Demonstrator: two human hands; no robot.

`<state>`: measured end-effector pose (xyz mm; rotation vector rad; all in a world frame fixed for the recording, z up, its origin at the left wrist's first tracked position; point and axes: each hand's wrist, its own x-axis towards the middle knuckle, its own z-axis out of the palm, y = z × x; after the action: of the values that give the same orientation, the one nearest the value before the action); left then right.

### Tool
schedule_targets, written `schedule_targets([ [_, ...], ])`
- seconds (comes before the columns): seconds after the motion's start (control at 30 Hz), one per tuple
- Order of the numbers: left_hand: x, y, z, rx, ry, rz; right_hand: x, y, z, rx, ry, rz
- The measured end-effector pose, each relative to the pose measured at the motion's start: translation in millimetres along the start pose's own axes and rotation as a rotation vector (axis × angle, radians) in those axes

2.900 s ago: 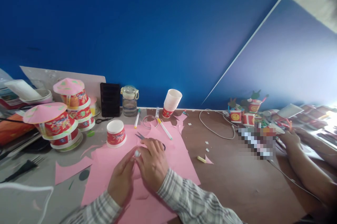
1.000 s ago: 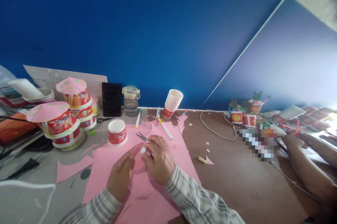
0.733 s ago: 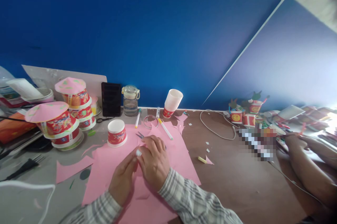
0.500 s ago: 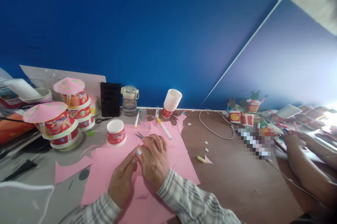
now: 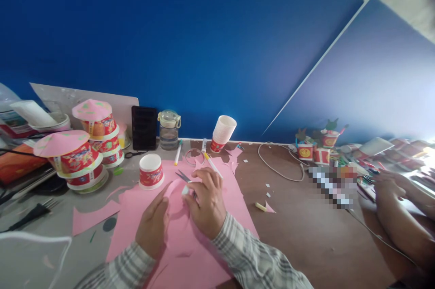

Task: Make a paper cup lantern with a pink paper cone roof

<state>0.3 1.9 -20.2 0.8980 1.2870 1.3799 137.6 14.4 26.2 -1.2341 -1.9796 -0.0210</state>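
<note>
My left hand (image 5: 152, 223) is closed on the edge of a curved piece of pink paper (image 5: 176, 198), which stands up from the sheet beneath. Between the thumb and fingers of my right hand (image 5: 207, 203) is a small white piece (image 5: 185, 190), whose kind I cannot make out. The scissors (image 5: 184, 176) show only their blades, pointing away to the left; the hand hides their handles. Below both hands lies a large pink paper sheet (image 5: 234, 221). A red and white paper cup (image 5: 151, 172) stands upside down just beyond my left hand.
Paper-cup models with pink cone roofs (image 5: 97, 117) stand left, near a water bottle (image 5: 168, 132). A cup stack (image 5: 224, 132) leans at the back. Markers (image 5: 213, 165), paper scraps (image 5: 270, 208) and a cable (image 5: 278, 171) lie about. Another person's arms (image 5: 401, 207) reach in at right.
My hands have parted, my right moving right with the small white piece. More of the scissors blades and the curved pink paper now shows between them. The view has shifted slightly.
</note>
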Motion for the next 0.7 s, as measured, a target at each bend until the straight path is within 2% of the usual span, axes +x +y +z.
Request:
schedule_targets([
  [0.17,-9.1,4.4,3.9,0.006,-0.092,0.043,-3.6,-15.7,3.0,-0.044,-0.115,-0.09],
  [0.4,-13.8,16.1,5.9,0.144,-0.083,0.159,-4.1,-14.2,0.8,-0.077,-0.118,-0.093],
  [0.53,-13.3,15.8,5.3,0.163,-0.082,0.116,-2.4,-8.2,2.5,-0.073,-0.104,-0.063],
  [0.6,-12.0,14.8,5.0,0.124,-0.106,0.075,-0.6,-2.3,6.4,-0.036,-0.098,-0.032],
  [0.7,-9.2,16.2,3.8,0.066,-0.152,0.043,3.3,11.9,13.1,0.227,-0.099,0.175],
])
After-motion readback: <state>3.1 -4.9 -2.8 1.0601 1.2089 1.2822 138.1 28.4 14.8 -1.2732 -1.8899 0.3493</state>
